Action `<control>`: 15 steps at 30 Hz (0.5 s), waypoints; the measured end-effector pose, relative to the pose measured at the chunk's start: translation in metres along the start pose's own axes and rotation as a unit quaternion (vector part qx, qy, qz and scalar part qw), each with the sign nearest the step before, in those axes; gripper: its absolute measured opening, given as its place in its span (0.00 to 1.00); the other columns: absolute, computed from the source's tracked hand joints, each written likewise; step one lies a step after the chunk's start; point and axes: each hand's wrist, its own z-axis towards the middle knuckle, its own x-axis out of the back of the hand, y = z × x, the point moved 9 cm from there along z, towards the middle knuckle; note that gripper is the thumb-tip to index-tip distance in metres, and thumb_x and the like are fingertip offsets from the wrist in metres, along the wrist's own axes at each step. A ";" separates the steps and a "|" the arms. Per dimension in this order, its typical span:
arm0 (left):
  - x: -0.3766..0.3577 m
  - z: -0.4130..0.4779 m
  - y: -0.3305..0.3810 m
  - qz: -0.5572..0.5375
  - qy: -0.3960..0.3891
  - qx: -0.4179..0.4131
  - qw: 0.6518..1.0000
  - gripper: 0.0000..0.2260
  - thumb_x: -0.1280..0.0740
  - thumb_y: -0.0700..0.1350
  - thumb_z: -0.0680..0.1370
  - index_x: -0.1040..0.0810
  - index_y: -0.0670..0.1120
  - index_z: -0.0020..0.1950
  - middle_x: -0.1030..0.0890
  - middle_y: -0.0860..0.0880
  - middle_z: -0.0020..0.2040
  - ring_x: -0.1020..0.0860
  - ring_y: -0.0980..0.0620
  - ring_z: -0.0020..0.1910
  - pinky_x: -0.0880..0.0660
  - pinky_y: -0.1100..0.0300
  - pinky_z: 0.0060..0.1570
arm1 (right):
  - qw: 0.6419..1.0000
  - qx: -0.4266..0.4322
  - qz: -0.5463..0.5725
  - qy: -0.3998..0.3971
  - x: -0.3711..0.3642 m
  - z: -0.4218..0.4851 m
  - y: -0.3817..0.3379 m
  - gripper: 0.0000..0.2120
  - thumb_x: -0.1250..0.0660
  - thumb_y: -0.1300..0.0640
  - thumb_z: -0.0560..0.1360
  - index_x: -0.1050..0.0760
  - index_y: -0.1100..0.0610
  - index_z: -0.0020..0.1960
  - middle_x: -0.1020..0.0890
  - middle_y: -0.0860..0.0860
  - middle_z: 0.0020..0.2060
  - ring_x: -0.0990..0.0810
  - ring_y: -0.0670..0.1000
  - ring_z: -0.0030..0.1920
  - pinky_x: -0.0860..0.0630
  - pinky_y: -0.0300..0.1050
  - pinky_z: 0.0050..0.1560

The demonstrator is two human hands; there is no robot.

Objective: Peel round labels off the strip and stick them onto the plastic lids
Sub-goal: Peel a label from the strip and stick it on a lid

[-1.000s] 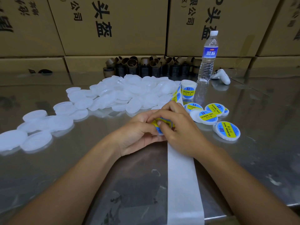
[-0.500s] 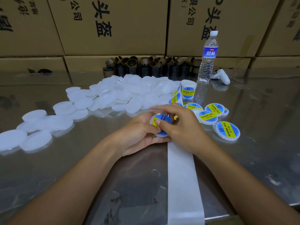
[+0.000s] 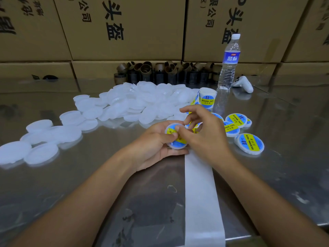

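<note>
My left hand (image 3: 154, 147) grips a white plastic lid (image 3: 175, 143) with a blue and yellow round label on its face. My right hand (image 3: 203, 138) presses its thumb on that label, its other fingers spread above. The white backing strip (image 3: 201, 193) runs from under my hands to the near table edge. The label roll (image 3: 206, 98) stands beyond my right hand. Several labelled lids (image 3: 249, 143) lie to the right. A heap of plain white lids (image 3: 138, 104) spreads across the table to the left.
A water bottle (image 3: 229, 61) stands at the back right beside a white controller (image 3: 243, 83). Brown cardboard cores (image 3: 160, 72) line the back, in front of stacked cardboard boxes (image 3: 124, 29). The table (image 3: 284, 175) is shiny metal.
The label went from between my fingers onto the lid's face. My right fingers have lifted and spread while the thumb stays on the label.
</note>
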 end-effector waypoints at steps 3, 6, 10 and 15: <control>0.001 0.000 0.004 -0.006 0.009 -0.017 1.000 0.11 0.43 0.37 0.81 0.24 0.42 0.58 0.16 0.43 0.51 0.17 0.45 0.48 0.21 0.50 0.53 | 1.000 0.005 -0.024 0.016 0.005 0.000 -0.001 0.13 0.27 0.59 0.69 0.26 0.45 0.48 0.22 0.45 0.36 0.27 0.43 0.39 0.34 0.28 0.39; 0.005 0.000 0.007 -0.012 0.026 -0.033 0.999 0.10 0.42 0.40 0.81 0.23 0.43 0.58 0.17 0.43 0.51 0.17 0.47 0.46 0.20 0.52 0.51 | 1.000 -0.013 -0.008 0.004 0.003 0.001 0.003 0.10 0.28 0.57 0.71 0.26 0.45 0.46 0.22 0.47 0.36 0.27 0.43 0.38 0.31 0.31 0.38; 0.007 0.001 0.011 -0.008 0.026 -0.057 0.998 0.10 0.42 0.40 0.81 0.23 0.45 0.57 0.16 0.46 0.49 0.17 0.47 0.47 0.19 0.53 0.50 | 0.998 -0.061 0.019 -0.011 -0.001 0.001 0.010 0.06 0.30 0.52 0.73 0.27 0.44 0.45 0.22 0.48 0.36 0.26 0.44 0.38 0.29 0.35 0.40; 0.016 0.002 0.019 -0.036 0.057 -0.096 0.993 0.11 0.43 0.41 0.82 0.21 0.45 0.54 0.17 0.45 0.50 0.18 0.47 0.50 0.20 0.54 0.51 | 0.996 -0.071 0.039 -0.020 -0.002 0.001 0.010 0.03 0.32 0.53 0.74 0.24 0.48 0.42 0.20 0.45 0.37 0.26 0.41 0.37 0.30 0.28 0.38</control>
